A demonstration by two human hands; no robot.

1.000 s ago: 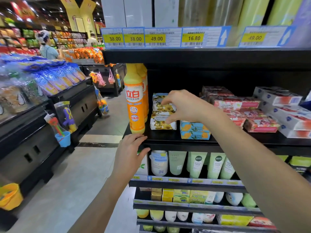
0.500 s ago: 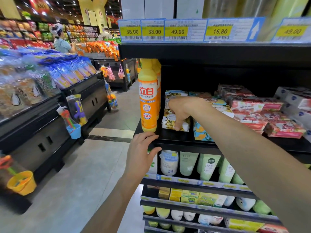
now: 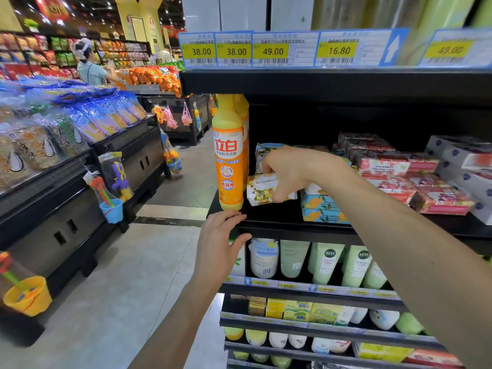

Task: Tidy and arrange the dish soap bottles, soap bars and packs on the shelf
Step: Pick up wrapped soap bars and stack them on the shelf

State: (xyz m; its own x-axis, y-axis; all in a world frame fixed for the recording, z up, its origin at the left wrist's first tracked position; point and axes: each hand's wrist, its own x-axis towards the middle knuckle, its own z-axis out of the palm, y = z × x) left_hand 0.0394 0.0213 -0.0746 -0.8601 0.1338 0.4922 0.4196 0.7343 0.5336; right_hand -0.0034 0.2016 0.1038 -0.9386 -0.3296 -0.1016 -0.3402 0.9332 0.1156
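Our right hand [image 3: 288, 173] reaches into the shelf [image 3: 292, 226] and holds a soap bar [image 3: 262, 191]. The fingers curl down over the top of the bar and the thumb is tucked under, so the hand is closed tight on it. The bar is white with yellow flowers on it. It sits a bit tilted, low and near the front, just beside the orange dish soap bottle [image 3: 229, 166]. We cannot tell if the bar touches the shelf or hangs just over it. The bottle stands up straight at the left end of the shelf, and a second bottle [image 3: 245, 145] stands right behind it. More flower soap bars [image 3: 266, 153] are piled behind our hand. To the right of our wrist lie blue packs [image 3: 319, 209] with orange fruit on them, stacked one on the other. Farther right are red and pink packs [image 3: 386, 166], and then white boxes [image 3: 468, 161]. Our left hand [image 3: 219, 243] holds the front edge of the shelf, just under the bottle, with the fingers on top and the thumb below. Yellow price tags [image 3: 271, 50] run along the shelf above. Green and white tubes [image 3: 292, 258] stand on the shelf below.
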